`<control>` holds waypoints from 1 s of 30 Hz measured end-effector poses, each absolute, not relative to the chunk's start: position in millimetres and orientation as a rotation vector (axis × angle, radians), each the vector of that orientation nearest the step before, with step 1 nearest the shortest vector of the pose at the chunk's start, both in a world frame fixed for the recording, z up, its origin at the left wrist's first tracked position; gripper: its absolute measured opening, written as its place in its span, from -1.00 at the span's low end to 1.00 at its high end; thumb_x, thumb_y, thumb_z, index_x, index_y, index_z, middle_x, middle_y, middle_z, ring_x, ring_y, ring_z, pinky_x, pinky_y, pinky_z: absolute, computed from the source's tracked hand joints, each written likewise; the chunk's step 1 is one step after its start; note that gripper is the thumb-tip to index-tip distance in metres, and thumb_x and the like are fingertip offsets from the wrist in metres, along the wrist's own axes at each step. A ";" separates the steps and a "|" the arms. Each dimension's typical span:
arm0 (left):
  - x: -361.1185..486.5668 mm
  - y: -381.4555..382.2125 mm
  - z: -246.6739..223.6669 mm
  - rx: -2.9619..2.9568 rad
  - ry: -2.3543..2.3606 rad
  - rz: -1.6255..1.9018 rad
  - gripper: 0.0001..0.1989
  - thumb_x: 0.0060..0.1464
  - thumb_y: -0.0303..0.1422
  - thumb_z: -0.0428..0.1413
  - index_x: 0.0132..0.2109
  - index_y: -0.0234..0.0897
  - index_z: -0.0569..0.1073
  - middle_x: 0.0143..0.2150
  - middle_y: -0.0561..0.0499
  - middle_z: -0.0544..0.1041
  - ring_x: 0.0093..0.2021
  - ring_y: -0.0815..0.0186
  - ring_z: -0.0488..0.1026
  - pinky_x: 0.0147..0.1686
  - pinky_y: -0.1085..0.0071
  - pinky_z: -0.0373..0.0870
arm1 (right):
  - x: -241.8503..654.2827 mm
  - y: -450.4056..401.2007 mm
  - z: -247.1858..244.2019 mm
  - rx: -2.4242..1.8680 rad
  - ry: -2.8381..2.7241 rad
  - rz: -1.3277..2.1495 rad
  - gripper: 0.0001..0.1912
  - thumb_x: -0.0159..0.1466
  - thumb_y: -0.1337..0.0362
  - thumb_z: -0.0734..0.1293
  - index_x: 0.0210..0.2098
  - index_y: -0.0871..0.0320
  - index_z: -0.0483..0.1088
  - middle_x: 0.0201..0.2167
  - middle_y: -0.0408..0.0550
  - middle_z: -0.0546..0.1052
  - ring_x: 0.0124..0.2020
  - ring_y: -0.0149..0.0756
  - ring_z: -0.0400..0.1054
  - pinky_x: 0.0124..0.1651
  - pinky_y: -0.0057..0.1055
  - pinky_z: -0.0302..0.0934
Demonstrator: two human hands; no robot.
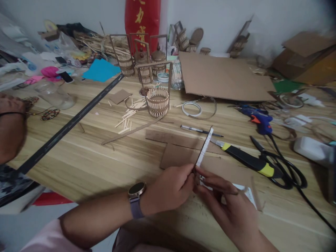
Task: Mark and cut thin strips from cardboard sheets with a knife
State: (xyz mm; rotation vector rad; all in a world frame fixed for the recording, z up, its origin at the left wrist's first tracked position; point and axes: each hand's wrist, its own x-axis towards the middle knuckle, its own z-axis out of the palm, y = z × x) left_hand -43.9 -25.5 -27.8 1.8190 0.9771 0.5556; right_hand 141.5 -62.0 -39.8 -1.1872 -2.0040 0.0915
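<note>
In front of me, my left hand [170,187], with a watch on its wrist, is closed on the lower end of a narrow cardboard strip [205,147]. One face of this strip is white, like tape backing, and its edge is dark. My right hand [231,210] pinches the same end with thumb and fingers, close against the left fingertips. A thin brown band also passes between the right fingers. Flat pieces of brown cardboard [178,155] lie beneath the hands. Just beyond the strip's tip is a pen [194,129]. The fingers hide the strip's lower end.
A small stick basket [157,101] stands beyond, beside loose sticks [128,115]. To the right lie a utility knife [246,157], scissors [283,168] and a blue glue gun [259,119]. A tape roll [191,109] sits mid-table. Another person's arm [10,129] rests at left.
</note>
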 end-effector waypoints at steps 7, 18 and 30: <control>-42.8 -24.9 -28.4 1.783 1.020 0.526 -0.82 0.36 -0.40 -0.11 -0.27 -0.21 0.28 -0.38 0.03 0.48 -0.36 0.29 0.44 -0.35 0.41 0.22 | 136.2 -63.6 -40.8 -1.204 -2.027 0.030 -0.90 0.46 0.31 0.27 -0.14 0.07 0.44 -0.16 -0.02 0.72 -0.31 -0.27 0.66 -0.25 -0.50 0.53; -45.4 -24.8 -24.7 1.755 0.973 0.488 -0.81 0.30 -0.49 -0.09 -0.17 -0.25 0.41 -0.27 -0.04 0.61 -0.23 0.23 0.56 -0.22 0.40 0.35 | 153.5 -69.0 -46.5 -1.333 -2.077 0.154 -0.79 0.41 0.29 0.28 -0.12 0.02 0.57 -0.26 -0.09 0.73 -0.35 -0.27 0.65 -0.34 -0.47 0.52; -44.0 -24.1 -27.3 1.833 1.038 0.501 -0.84 0.36 -0.42 -0.09 -0.22 -0.23 0.34 -0.35 0.01 0.51 -0.35 0.29 0.45 -0.35 0.41 0.20 | 136.6 -63.4 -39.3 -1.298 -2.011 0.035 -0.82 0.47 0.24 0.24 -0.18 0.04 0.49 -0.17 -0.05 0.72 -0.33 -0.23 0.66 -0.30 -0.44 0.55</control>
